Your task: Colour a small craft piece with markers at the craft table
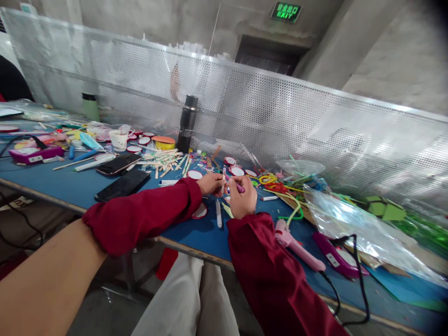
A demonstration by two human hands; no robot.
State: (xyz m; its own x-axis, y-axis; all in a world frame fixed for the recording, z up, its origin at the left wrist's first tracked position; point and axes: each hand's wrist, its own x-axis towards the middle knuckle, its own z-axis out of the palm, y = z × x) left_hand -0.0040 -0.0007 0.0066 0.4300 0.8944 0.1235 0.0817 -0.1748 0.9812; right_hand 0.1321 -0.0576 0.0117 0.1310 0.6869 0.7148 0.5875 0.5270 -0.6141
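My left hand [211, 183] pinches a small wooden craft stick [223, 181] upright over the front part of the table. My right hand [243, 198] is closed round a purple marker [240, 187], its tip end close to the stick; whether the two touch I cannot tell. Below the hands lies a white marker [219, 215]. A round, red-rimmed white disc [200, 211] sits partly under my left cuff. More such discs [237, 171] lie just behind my hands.
Left are two phones [123, 185], a paper cup [119, 140], a pile of craft sticks [164, 161] and a black bottle [187, 123]. Right, a pink glue gun [299, 247], a corded purple power strip [339, 255] and plastic bags [371, 228]. A perforated metal screen [245, 102] stands behind.
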